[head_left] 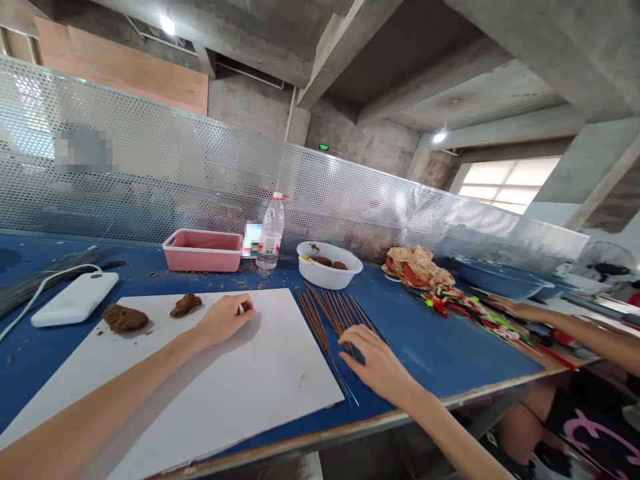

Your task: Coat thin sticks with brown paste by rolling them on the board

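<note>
My left hand (pixel 227 320) rests low over the white board (pixel 215 387), its thumb and fingers curled together; whatever they may hold is hidden. Just left of it lies a small brown clay lump (pixel 185 305), with a larger clay lump (pixel 125 319) farther left. My right hand (pixel 373 360) is open, fingers apart, at the near side of a spread of thin brown-coated sticks (pixel 333 310). These sticks lie on the blue table right of the board, their bare thin ends toward the front edge.
Behind the board stand a pink bin (pixel 203 260), a water bottle (pixel 273 233) and a white bowl (pixel 330 275) with brown lumps. A white power bank (pixel 75 300) lies left. Rightward are crumpled wrapping (pixel 417 267), colourful strips (pixel 480 310), a blue basin (pixel 503 279) and another person's hand.
</note>
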`<action>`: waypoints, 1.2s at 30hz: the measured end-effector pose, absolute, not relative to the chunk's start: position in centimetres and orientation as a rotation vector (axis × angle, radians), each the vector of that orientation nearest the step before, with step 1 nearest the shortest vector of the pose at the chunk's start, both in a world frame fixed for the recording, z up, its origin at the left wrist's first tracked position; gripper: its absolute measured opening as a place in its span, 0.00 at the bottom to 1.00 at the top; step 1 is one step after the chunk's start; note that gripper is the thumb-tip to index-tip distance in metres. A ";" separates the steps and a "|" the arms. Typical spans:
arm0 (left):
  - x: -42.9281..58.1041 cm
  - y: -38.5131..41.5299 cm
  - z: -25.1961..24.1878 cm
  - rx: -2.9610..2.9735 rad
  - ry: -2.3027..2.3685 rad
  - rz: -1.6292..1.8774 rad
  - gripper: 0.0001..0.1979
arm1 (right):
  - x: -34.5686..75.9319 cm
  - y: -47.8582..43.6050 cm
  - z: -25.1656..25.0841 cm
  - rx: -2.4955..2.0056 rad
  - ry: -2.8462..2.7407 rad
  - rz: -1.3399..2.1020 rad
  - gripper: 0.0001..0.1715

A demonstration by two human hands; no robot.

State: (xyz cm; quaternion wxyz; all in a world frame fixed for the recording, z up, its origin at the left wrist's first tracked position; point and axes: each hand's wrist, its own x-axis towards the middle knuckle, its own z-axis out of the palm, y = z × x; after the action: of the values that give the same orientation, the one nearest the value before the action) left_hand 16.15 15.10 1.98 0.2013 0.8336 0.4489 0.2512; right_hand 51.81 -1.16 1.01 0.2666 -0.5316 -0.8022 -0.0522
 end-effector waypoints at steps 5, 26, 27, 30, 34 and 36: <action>15.8 15.0 2.0 2.208 1.235 0.742 0.16 | 46.2 1.7 2.1 -1.310 -1.982 0.216 0.07; 14.9 16.6 0.1 1.672 1.111 0.977 0.17 | 34.9 14.1 -0.5 -0.921 -1.444 1.512 0.17; 14.9 16.6 0.1 1.662 1.108 0.973 0.17 | 35.0 14.2 -0.5 -0.924 -1.464 1.514 0.15; 14.8 16.6 0.1 1.655 1.099 0.940 0.18 | 35.1 14.3 -0.6 -0.952 -1.537 1.501 0.11; 14.8 16.5 0.5 1.687 1.121 0.926 0.19 | 34.9 14.6 -0.9 -1.002 -1.530 1.491 0.16; 14.9 16.4 0.5 1.700 1.129 0.950 0.18 | 34.8 14.7 -1.0 -0.974 -1.506 1.473 0.18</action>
State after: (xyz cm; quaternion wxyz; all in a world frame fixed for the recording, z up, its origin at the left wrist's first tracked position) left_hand 14.89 16.37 0.51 0.4308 0.6815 0.4526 0.3810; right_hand 34.80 14.68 -1.03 0.3990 -0.3847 -0.5951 0.5819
